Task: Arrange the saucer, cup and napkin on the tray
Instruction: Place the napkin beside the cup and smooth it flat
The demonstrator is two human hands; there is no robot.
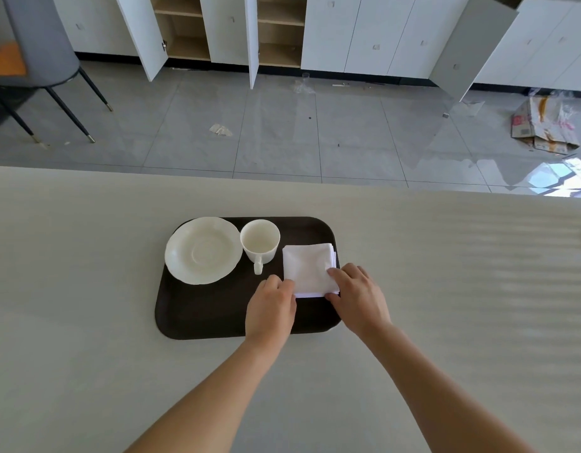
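A dark tray (214, 308) holds a saucer (203, 250), an apparently empty cup (259, 241) and a folded napkin (308, 269). The left hand (271, 310) and right hand (359, 297) pinch its near corners.

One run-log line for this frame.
both hands on folded white napkin | white cup beside scalloped white saucer | all on dark tray

Beyond the hands, open white cabinets (197, 31) are noted; flattened cardboard (540, 125) is seen far right, a grey chair (37, 44) far left.
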